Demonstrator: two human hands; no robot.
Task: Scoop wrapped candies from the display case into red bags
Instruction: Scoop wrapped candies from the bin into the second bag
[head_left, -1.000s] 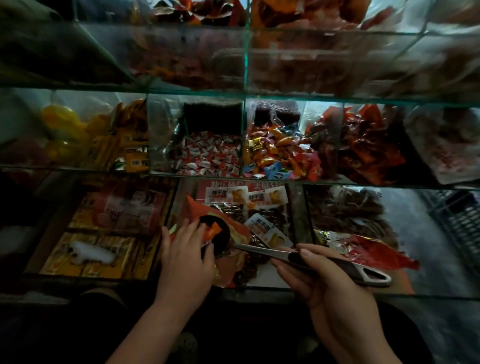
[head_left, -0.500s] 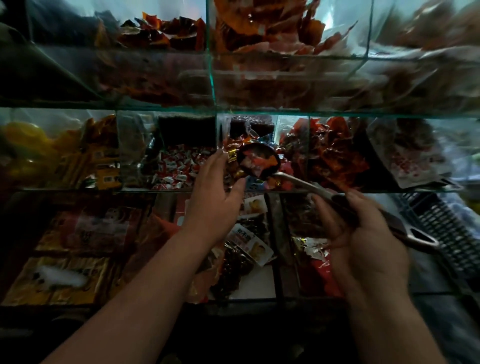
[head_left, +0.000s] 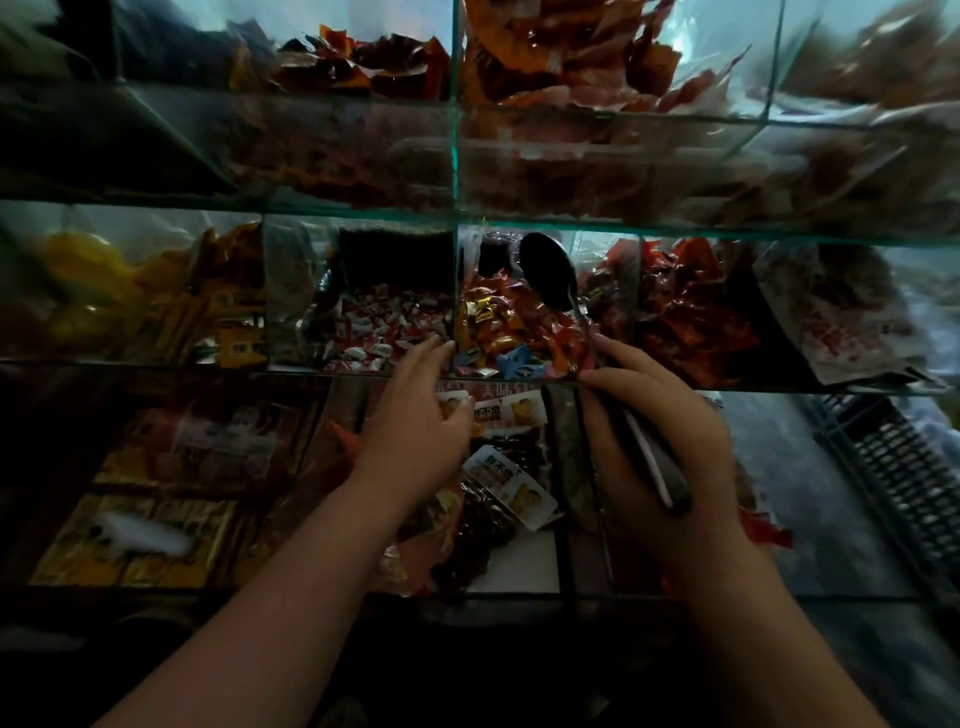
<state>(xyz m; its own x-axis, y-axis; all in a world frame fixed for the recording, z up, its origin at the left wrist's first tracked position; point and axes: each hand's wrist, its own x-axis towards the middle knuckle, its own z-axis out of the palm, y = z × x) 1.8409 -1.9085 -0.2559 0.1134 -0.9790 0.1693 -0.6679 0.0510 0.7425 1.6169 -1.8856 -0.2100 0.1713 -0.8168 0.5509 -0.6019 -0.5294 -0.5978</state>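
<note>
My right hand (head_left: 660, 441) grips the dark handle of a long metal scoop (head_left: 545, 270). Its bowl looks empty and hangs over the mixed orange, red and blue wrapped candies (head_left: 509, 327) in the middle-shelf compartment of the glass display case (head_left: 454, 156). My left hand (head_left: 415, 415) holds nothing, and its fingertips are at the glass divider beside that compartment. A crumpled orange-red bag (head_left: 410, 551) lies on the lower shelf under my left forearm, partly hidden.
Red-and-white wrapped candies (head_left: 384, 327) fill the compartment to the left, and dark red packets (head_left: 685, 312) the one to the right. Yellow-orange packs (head_left: 208, 312) sit at the far left. Printed snack packets (head_left: 509, 483) lie on the lower shelf. A dark plastic crate (head_left: 904, 467) stands at right.
Both hands rose from the bag on the lower shelf to the middle shelf. The scoop bowl, which carried orange candies, now looks empty and reaches deeper over the mixed candies.
</note>
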